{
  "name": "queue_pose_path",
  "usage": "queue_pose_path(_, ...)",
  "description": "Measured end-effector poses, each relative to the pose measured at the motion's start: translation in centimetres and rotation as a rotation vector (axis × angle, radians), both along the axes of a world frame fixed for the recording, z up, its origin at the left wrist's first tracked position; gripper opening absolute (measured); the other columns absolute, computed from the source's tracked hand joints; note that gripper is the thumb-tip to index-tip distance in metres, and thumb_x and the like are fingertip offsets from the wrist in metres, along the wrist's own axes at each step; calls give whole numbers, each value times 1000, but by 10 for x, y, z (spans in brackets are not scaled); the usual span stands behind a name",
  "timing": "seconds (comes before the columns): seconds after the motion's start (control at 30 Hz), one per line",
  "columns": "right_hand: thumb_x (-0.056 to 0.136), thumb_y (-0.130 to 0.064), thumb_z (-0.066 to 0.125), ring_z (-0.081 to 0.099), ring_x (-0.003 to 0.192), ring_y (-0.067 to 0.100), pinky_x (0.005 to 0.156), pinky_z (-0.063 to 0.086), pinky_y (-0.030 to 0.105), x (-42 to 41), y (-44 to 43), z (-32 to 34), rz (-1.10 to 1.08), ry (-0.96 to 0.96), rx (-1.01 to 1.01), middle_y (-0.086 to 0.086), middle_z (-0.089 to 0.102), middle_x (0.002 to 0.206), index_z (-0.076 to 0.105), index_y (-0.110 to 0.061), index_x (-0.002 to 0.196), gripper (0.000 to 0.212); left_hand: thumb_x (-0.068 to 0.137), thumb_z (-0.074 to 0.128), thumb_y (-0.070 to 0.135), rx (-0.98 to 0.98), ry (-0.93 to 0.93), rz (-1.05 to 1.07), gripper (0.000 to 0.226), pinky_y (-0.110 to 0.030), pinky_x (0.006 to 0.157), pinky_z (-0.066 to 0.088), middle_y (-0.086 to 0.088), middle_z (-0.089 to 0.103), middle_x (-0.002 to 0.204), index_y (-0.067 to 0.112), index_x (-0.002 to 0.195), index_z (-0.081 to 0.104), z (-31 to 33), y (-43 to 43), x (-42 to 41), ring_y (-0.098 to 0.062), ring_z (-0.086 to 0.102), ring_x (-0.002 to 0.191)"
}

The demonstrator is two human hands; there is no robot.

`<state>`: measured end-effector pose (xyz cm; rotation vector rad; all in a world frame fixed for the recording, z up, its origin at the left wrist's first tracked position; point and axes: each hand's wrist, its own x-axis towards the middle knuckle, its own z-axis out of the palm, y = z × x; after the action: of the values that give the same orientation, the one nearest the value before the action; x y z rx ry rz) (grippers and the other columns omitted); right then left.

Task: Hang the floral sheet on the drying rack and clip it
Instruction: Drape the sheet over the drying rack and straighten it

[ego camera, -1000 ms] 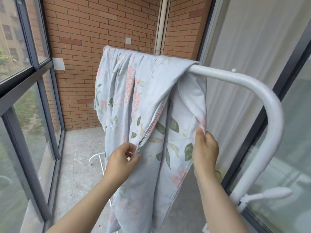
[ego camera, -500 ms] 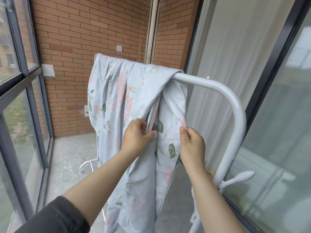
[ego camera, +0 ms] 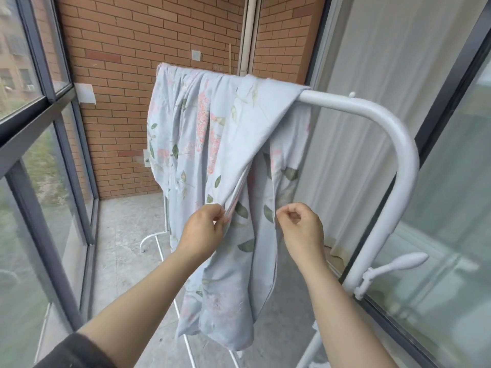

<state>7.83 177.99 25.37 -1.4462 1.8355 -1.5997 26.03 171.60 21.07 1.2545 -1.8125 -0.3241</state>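
Pale blue cotton printed with pink blossoms and green leaves, the sheet [ego camera: 212,144] hangs bunched over the top bar of a white rack [ego camera: 398,144] on a brick-walled balcony, its folds crowded toward the bar's far end and a loose tail dropping toward the floor at 6 o'clock. The left hand [ego camera: 202,232] pinches an inner fold edge between thumb and fingers, apparently to draw that layer out of the bunch. At its 3 o'clock, the right hand [ego camera: 300,229] is closed at the neighbouring hem, thumb and forefinger together; whether cloth is actually caught there cannot be told. Gripping two adjacent edges at the same height suggests the person means to part the layers and spread the cloth flat along the bar. A white lever [ego camera: 398,262] juts from the near post at 4 o'clock. No clips are visible, so clipping is judged not yet begun
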Motion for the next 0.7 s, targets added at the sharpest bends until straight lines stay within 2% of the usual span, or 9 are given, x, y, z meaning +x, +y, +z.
queue_pose_path(0.07,90,-17,59,61,97,22,79,44,31,3,-7,-5,-12,20,13,-1,65,96,60,-12,94,7,87,56,15,41,-11,6,31,-39,66,51,6,50,67,26,64,38,-10,2,5,-23,53,68)
queue_pose_path(0.17,86,-26,68,50,116,24,86,35,24,8,-19,-15,-68,37,61,2,51,121,48,-8,121,43,87,55,12,77,-27,8,32,-38,65,50,7,47,63,26,63,37,-21,8,9,-24,54,68)
queue_pose_path(0.27,77,-30,77,36,134,30,105,33,37,7,-32,-26,-187,24,94,15,32,147,25,-7,145,89,87,55,8,92,-54,29,19,-33,59,41,-1,56,70,14,70,49,-25,10,18,-25,56,71)
queue_pose_path(0.33,78,-30,76,32,139,33,110,30,41,4,-41,-31,-198,-5,162,17,28,153,14,-6,150,99,86,56,7,109,-86,46,15,-35,58,41,-7,57,70,7,72,51,-28,7,27,-27,55,69)
queue_pose_path(0.4,80,-31,72,39,134,36,107,34,43,1,-49,-35,-256,-14,235,16,38,149,25,-7,147,86,84,57,5,137,-137,44,19,-36,58,41,-6,51,62,6,66,48,-34,7,35,-28,50,64)
queue_pose_path(0.47,83,-30,65,54,115,39,93,46,44,2,-51,-36,-319,10,235,17,58,126,51,-6,124,49,82,58,4,149,-144,57,21,-37,58,41,-2,46,57,7,64,48,-44,12,39,-29,48,62)
queue_pose_path(0.5,85,-28,61,58,105,40,84,48,42,3,-51,-35,-323,22,207,18,64,112,57,-4,108,34,82,58,4,161,-128,68,20,-37,59,42,-2,47,58,6,65,49,-48,14,40,-29,49,63)
queue_pose_path(0.57,86,-23,59,60,93,39,73,44,37,4,-48,-34,-289,39,170,19,67,98,60,-1,94,24,84,57,5,179,-105,84,15,-38,60,44,-6,55,63,3,70,54,-53,15,40,-29,53,66)
queue_pose_path(0.7,83,-16,63,59,83,30,65,41,31,7,-28,-49,-144,51,240,7,61,87,56,-6,92,16,84,57,5,193,-85,61,13,-39,61,46,-12,59,66,1,72,55,-57,15,33,-30,55,67)
